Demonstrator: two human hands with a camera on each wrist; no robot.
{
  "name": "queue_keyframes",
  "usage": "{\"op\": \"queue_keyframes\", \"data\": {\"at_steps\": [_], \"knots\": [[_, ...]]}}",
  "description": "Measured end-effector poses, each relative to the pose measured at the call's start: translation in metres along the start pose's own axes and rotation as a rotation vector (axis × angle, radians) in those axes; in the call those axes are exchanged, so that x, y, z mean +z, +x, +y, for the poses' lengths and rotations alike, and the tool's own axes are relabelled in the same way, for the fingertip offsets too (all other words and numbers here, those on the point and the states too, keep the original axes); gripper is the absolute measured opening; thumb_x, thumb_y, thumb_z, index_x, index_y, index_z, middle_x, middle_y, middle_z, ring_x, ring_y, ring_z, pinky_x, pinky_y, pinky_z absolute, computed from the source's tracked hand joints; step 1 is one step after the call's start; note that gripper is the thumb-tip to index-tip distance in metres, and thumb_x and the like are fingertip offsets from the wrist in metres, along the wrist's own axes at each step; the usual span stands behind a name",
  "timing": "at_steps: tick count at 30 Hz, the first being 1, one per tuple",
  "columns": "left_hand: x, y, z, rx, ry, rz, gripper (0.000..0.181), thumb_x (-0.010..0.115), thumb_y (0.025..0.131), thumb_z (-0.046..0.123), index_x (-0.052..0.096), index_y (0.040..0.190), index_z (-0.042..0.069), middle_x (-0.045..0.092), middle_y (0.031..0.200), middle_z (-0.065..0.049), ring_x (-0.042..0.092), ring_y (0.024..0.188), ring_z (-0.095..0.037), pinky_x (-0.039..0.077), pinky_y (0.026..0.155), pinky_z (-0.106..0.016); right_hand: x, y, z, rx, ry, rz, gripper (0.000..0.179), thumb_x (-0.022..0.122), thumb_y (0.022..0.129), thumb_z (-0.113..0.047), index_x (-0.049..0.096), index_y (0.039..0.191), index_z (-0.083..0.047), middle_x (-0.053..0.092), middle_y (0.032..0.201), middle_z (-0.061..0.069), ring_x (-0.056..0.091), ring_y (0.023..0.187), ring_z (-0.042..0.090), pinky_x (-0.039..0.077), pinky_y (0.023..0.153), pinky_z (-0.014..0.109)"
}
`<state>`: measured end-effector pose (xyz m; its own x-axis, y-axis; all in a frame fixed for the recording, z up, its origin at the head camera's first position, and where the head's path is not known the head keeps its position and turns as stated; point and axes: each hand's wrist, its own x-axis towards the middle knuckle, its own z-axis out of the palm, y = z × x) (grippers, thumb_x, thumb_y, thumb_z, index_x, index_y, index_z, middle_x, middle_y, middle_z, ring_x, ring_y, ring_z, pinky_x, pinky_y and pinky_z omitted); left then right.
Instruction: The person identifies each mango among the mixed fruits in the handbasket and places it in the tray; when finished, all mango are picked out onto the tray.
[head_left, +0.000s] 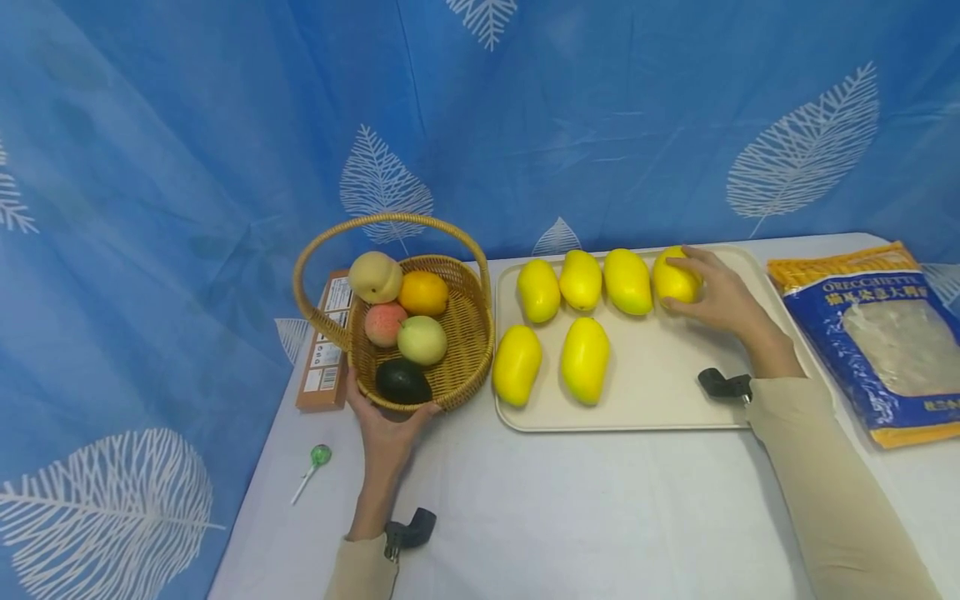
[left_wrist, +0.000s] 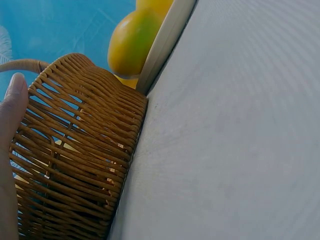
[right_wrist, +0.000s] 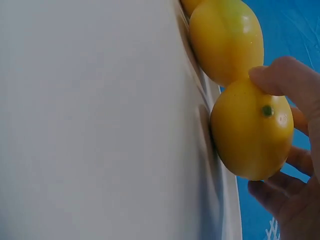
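Observation:
At the near left side of a wicker basket (head_left: 468, 337), my left hand (head_left: 386, 437) holds the wall with thumb and fingers spread around it. In the left wrist view, the thumb (left_wrist: 15, 100) lies against the woven side; the other fingers are hidden. A dark green avocado (head_left: 403, 382), a pale green round fruit (head_left: 422, 341), peaches (head_left: 376, 277) and an orange-yellow fruit (head_left: 423, 293) lie in the basket. My right hand (head_left: 723, 300) grips a yellow mango (right_wrist: 250, 135) at the tray's back, thumb on one side, fingers on the other.
More yellow mangoes (head_left: 585, 360) lie on the beige tray (head_left: 660, 392), in a back row and nearer the front. A blue-and-yellow pasta bag (head_left: 892, 333) lies right of it. Beside the basket are an orange-brown box (head_left: 322, 398) and a green lollipop (head_left: 320, 455). A blue curtain (head_left: 600, 125) hangs behind.

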<state>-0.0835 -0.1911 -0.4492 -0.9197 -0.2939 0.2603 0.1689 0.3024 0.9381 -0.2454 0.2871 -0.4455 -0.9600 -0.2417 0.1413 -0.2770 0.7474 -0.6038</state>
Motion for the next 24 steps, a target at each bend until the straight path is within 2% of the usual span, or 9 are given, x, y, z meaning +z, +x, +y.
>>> {"op": "queue_keyframes", "data": {"at_steps": [4, 11, 13, 18, 22, 24], "knots": [[0.000, 0.001, -0.004, 0.011, -0.010, -0.002, 0.125, 0.088, 0.065, 0.004, -0.001, 0.154, -0.001, 0.002, 0.161, -0.024, 0.009, 0.148, -0.041, 0.009, 0.120, -0.060, 0.001, 0.001, 0.005, -0.027, 0.002, -0.014, 0.070, 0.078, 0.082, -0.017, 0.046, 0.142, 0.000, 0.020, 0.159, 0.025, 0.022, 0.141, 0.054, 0.022, 0.109, 0.073], [0.000, 0.007, -0.034, 0.030, -0.005, 0.010, 0.129, 0.090, 0.065, 0.007, -0.002, 0.156, 0.011, 0.003, 0.163, -0.013, 0.009, 0.149, -0.035, 0.009, 0.121, -0.057, 0.000, 0.003, 0.006, -0.008, 0.006, -0.036, 0.070, 0.076, 0.084, -0.017, 0.043, 0.144, 0.000, 0.015, 0.158, 0.031, 0.018, 0.141, 0.055, 0.018, 0.110, 0.073], [0.000, 0.007, -0.038, 0.036, 0.000, 0.013, 0.129, 0.091, 0.065, 0.011, -0.001, 0.156, 0.015, 0.004, 0.163, -0.009, 0.011, 0.149, -0.032, 0.010, 0.121, -0.055, -0.001, 0.003, 0.007, 0.006, 0.003, -0.046, 0.071, 0.076, 0.085, -0.018, 0.042, 0.144, 0.000, 0.014, 0.158, 0.031, 0.018, 0.141, 0.055, 0.017, 0.110, 0.073], [0.002, 0.006, -0.041, 0.051, 0.007, 0.018, 0.128, 0.091, 0.066, 0.015, 0.001, 0.157, 0.018, 0.005, 0.163, -0.005, 0.011, 0.150, -0.029, 0.011, 0.122, -0.054, -0.002, 0.002, 0.009, 0.023, 0.011, -0.061, 0.074, 0.075, 0.085, -0.020, 0.039, 0.147, -0.002, 0.012, 0.159, 0.031, 0.017, 0.141, 0.056, 0.017, 0.110, 0.074], [0.003, 0.007, -0.040, 0.062, -0.006, 0.009, 0.129, 0.092, 0.065, 0.016, 0.000, 0.157, 0.014, 0.005, 0.163, -0.008, 0.011, 0.150, -0.032, 0.010, 0.121, -0.056, -0.004, 0.001, 0.010, 0.031, 0.017, -0.068, 0.077, 0.075, 0.086, -0.023, 0.035, 0.150, -0.004, 0.010, 0.159, 0.031, 0.016, 0.141, 0.057, 0.015, 0.110, 0.075], [0.005, 0.007, -0.033, 0.058, -0.016, 0.000, 0.130, 0.091, 0.064, 0.011, -0.001, 0.156, 0.009, 0.005, 0.163, -0.013, 0.010, 0.149, -0.035, 0.009, 0.121, -0.057, -0.005, 0.000, 0.011, 0.037, 0.019, -0.069, 0.077, 0.074, 0.086, -0.023, 0.035, 0.150, -0.004, 0.010, 0.159, 0.030, 0.015, 0.141, 0.057, 0.015, 0.110, 0.075]]}}
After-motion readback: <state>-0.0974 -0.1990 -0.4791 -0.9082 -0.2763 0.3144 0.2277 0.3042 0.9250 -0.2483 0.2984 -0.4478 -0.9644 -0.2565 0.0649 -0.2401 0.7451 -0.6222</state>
